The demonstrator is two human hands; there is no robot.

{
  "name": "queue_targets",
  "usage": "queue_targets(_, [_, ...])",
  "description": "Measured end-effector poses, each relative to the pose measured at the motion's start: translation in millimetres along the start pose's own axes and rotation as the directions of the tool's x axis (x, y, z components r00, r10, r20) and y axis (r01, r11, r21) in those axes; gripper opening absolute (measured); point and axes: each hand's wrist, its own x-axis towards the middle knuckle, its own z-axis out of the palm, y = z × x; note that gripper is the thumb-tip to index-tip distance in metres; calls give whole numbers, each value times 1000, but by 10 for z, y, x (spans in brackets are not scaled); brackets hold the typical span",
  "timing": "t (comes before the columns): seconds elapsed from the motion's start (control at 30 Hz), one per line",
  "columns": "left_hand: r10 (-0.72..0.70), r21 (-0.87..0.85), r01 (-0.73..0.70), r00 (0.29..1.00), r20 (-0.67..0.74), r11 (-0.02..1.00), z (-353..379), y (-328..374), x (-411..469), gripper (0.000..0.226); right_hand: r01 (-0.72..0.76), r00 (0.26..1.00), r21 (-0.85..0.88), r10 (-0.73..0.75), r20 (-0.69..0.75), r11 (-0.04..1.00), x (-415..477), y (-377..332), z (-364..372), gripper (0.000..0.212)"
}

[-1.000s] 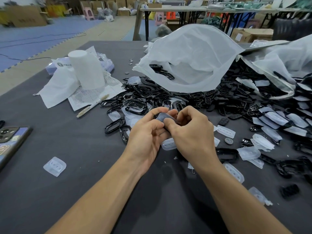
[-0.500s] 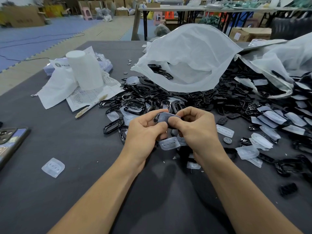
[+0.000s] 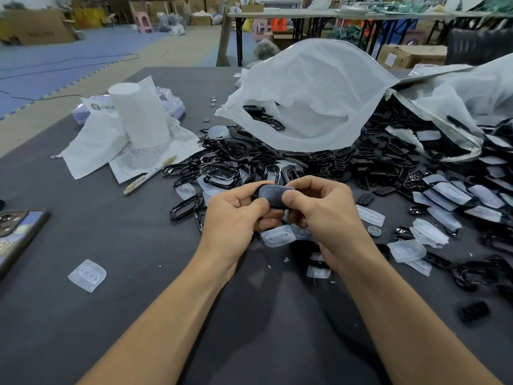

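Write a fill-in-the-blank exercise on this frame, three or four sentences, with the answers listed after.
The dark piece is pinched by ____ hands, the left hand and the right hand.
The white paper roll stands ____ on the printed sheets.
The pen lies ____ of the pile of black frames.
The coin lies ____ of the right hand.
Missing words: both; upright; left; right.

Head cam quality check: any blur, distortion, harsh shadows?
Head view: left hand, right hand and the dark part they pinch look sharp; wide-angle distortion stretches the table toward the corners; light is soft, shadows faint; small glints on the black pile.
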Motion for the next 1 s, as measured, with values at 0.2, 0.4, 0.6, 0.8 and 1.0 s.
queue_targets(0.2, [25, 50, -27, 998, 51, 998, -27, 13, -17, 53, 23, 999, -5, -23, -38, 1000, 9, 4, -2, 17])
queue_targets(0.4, [11, 62, -9, 1000, -28, 998, -39, 1, 2, 24, 19, 999, 12, -19, -29, 1000, 17, 37, -1, 18])
queue_targets(0.6, [-5, 83, 8, 999, -36, 996, -47, 13, 9, 28, 5, 1000, 29, -5, -5, 1000, 1, 19, 4, 20])
queue_targets(0.8, [-31, 79, 35, 999, -43, 996, -33, 10, 10, 32, -36, 998, 9, 35, 51, 999, -26, -29, -8, 18])
queue_targets(1.0, [-31, 58, 33, 999, -40, 998, -31, -6, 14, 31, -27, 1000, -17, 27, -4, 999, -6, -14, 5, 21])
